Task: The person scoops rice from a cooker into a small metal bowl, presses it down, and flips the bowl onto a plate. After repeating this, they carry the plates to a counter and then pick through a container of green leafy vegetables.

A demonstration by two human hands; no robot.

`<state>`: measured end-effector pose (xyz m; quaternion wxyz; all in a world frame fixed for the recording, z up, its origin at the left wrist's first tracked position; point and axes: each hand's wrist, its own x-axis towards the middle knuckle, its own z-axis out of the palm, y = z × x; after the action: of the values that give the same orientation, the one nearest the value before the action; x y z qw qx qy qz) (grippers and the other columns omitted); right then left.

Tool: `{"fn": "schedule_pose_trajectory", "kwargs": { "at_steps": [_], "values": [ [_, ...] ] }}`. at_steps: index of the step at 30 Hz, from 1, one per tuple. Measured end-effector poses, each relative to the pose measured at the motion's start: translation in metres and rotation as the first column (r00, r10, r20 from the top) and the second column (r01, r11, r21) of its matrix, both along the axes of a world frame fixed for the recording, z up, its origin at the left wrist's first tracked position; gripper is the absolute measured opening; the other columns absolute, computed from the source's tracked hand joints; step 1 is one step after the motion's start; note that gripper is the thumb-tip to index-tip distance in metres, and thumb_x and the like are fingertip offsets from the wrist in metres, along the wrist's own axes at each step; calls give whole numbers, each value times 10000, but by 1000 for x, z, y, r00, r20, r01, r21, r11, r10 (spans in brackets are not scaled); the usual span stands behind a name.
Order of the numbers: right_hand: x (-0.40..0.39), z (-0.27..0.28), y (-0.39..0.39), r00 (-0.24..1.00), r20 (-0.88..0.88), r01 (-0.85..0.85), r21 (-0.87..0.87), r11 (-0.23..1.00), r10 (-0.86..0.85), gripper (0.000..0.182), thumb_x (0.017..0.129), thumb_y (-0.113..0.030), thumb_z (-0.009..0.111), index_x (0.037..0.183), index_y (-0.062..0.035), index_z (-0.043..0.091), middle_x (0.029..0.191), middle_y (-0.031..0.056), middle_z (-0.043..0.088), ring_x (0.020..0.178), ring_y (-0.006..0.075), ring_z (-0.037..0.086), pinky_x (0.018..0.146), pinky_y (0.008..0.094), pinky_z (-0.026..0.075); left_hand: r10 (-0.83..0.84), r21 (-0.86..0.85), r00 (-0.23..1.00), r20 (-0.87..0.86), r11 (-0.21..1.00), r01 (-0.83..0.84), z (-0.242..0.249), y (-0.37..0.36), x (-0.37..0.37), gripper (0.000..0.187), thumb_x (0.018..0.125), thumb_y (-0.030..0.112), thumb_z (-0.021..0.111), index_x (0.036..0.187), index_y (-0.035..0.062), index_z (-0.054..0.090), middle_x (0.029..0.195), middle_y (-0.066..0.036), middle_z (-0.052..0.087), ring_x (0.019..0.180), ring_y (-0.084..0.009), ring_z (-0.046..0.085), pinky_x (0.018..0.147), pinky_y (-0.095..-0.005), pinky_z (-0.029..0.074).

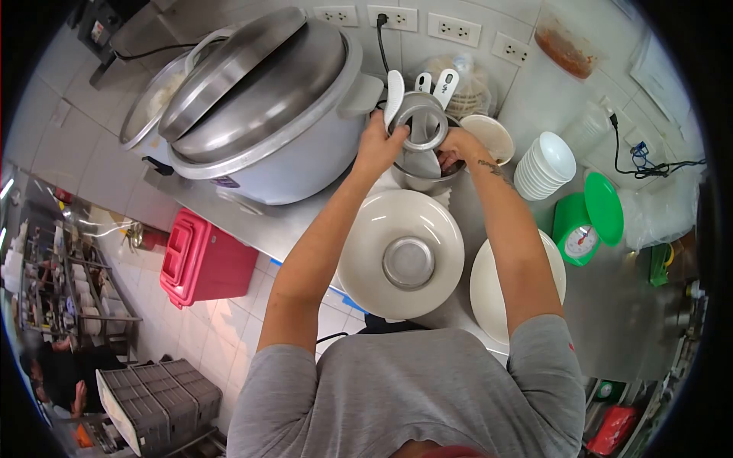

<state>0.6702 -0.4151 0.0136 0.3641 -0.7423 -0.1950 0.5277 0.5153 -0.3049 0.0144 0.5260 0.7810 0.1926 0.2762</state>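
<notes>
My left hand (pixel 379 145) is closed at the left side of a round, shiny metal cup or ring (pixel 440 136), its thumb by the rim. A white rice paddle (pixel 394 93) stands up beside that hand. My right hand (pixel 456 146) reaches into a metal pot (pixel 427 183), fingers curled and partly hidden; what they hold I cannot make out. Two more white handles (pixel 445 85) with dark marks rise behind the cup. Below my hands, a wide cream bowl (pixel 359 259) has a small round metal dish (pixel 408 262) in its middle.
A large rice cooker (pixel 282 164) with a tilted metal lid (pixel 229 72) stands left. Stacked white bowls (pixel 546 164), a green scale (pixel 576 237) and a cream plate (pixel 489 282) are right. A red bin (pixel 202 259) and grey crate (pixel 164 401) sit lower left, near another person (pixel 65 374).
</notes>
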Motion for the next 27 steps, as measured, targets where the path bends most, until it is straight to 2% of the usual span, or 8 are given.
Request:
{"fn": "schedule_pose_trajectory", "kwargs": {
  "at_steps": [3,7,11,14,17,20,23,27],
  "values": [
    [13,-16,1,990,122,-61,-33,998,64,214,649,-27,635,859,7,660,729,155,642,590,221,591,500,360,478,-39,207,987,159,978,5,3,-7,-1,425,838,195,623,1149,-47,465,891,-125,616,752,-172,588,684,-310,479],
    [25,-28,10,930,306,-162,-149,976,201,230,645,-37,652,872,2,663,742,152,647,605,221,597,515,359,483,-46,342,953,299,938,-62,18,-24,-4,439,847,199,616,1176,-46,460,954,-177,628,779,-227,607,722,-333,483],
    [30,-31,16,844,421,-240,-258,936,333,247,642,-48,670,884,-3,667,754,149,651,620,221,604,530,358,489,-40,130,989,144,991,21,40,-30,-15,429,834,205,588,1144,-64,459,1010,-262,596,908,-364,605,800,-407,467],
    [31,-33,19,774,472,-290,-327,900,421,260,639,-55,684,894,-7,670,763,146,655,631,221,609,541,358,494,-18,111,982,187,994,-3,24,-20,-11,433,836,216,595,1136,-65,463,988,-259,602,893,-367,603,796,-408,466],
    [31,-33,20,709,509,-329,-375,867,489,273,636,-63,697,903,-11,673,772,144,658,642,221,615,552,357,498,10,201,974,226,978,-56,26,-18,-14,424,836,217,598,1121,-67,465,957,-257,608,861,-370,606,778,-413,469],
    [33,-30,19,651,539,-366,-394,843,534,287,633,-71,710,912,-15,676,781,142,662,653,221,620,563,357,503,27,245,976,215,966,-81,21,-13,-13,440,859,251,616,1160,-33,464,923,-144,610,742,-175,552,648,-317,451],
    [38,-27,17,598,595,-387,-373,843,538,301,630,-79,724,921,-18,679,790,140,665,664,222,625,575,356,507,25,180,983,180,982,-58,27,-17,-13,421,837,241,598,1093,-68,473,915,-264,607,844,-370,609,761,-415,469],
    [35,-15,0,500,738,-361,-298,884,453,357,651,-209,770,940,-24,672,841,137,687,748,245,650,676,349,516,22,136,988,151,990,-43,27,-17,-9,419,839,252,594,1081,-70,480,906,-259,609,826,-343,617,745,-409,471]
  ]
}}
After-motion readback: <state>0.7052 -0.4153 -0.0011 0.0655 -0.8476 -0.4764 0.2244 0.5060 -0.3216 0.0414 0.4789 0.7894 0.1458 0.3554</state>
